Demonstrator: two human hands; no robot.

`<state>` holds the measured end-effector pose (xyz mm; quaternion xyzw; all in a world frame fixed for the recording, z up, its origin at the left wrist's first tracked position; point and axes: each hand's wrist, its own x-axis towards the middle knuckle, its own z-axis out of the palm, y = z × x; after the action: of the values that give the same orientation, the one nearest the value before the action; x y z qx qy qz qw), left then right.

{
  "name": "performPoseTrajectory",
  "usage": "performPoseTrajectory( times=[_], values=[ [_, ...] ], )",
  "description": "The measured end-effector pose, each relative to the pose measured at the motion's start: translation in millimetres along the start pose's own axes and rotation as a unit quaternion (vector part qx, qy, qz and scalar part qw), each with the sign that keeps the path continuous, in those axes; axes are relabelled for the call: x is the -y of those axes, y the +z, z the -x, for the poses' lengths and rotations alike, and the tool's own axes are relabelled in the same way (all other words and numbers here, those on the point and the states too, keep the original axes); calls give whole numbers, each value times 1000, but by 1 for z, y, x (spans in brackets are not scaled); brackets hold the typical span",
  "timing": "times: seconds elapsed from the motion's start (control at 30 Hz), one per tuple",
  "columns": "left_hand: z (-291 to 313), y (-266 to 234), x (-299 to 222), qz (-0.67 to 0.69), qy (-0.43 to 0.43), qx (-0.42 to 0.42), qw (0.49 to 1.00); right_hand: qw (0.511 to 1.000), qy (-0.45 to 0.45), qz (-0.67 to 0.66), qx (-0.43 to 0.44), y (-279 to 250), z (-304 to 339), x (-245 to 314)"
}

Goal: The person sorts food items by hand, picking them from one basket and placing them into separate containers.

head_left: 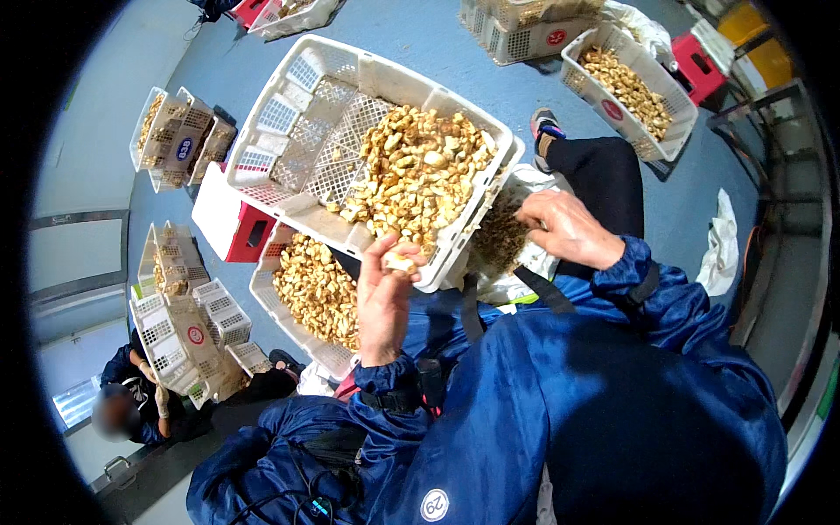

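A white plastic crate [289, 201] sits tilted before me, its right part filled with small yellow-brown pieces that look like mushrooms [420, 175]. My left hand [385, 293] is at its near edge, fingers closed round one pale mushroom-like piece [400, 263]. To the right of the crate, my right hand [569, 226] hangs over a white sack [534, 256] with dark brown crumbly scraps [500, 236]. Its fingers are curled in, and whatever they hold is hidden. Below the large crate at the left stands a second white crate [328, 357] full of similar pieces [315, 289].
A red and white stool or box [229, 214] stands left of the crates. Stacked crates [179, 140] line the left, and another filled crate [626, 92] lies at the far right near a red stool [697, 68]. At the lower left another person [140, 394] sits beside crates.
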<state>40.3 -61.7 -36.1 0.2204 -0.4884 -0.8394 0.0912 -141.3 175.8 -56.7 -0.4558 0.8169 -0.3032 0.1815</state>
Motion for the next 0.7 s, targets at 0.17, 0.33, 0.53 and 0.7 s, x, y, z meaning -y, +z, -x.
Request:
performPoseTrajectory(
  times=[0.17, 0.33, 0.53, 0.7],
  values=[
    [1, 45, -3, -10, -13, 91, 996, 940, -11, -340, -36, -28, -12, 51],
    [-3, 59, 7, 33, -56, 68, 996, 894, -4, -444, -60, -19, -14, 71],
    [0, 64, 10, -46, 0, 48, 998, 935, -62, -336, -95, -16, -15, 70],
    [4, 68, 3, -96, 7, 53, 994, 924, -47, -369, -92, -16, -14, 69]
  ],
)
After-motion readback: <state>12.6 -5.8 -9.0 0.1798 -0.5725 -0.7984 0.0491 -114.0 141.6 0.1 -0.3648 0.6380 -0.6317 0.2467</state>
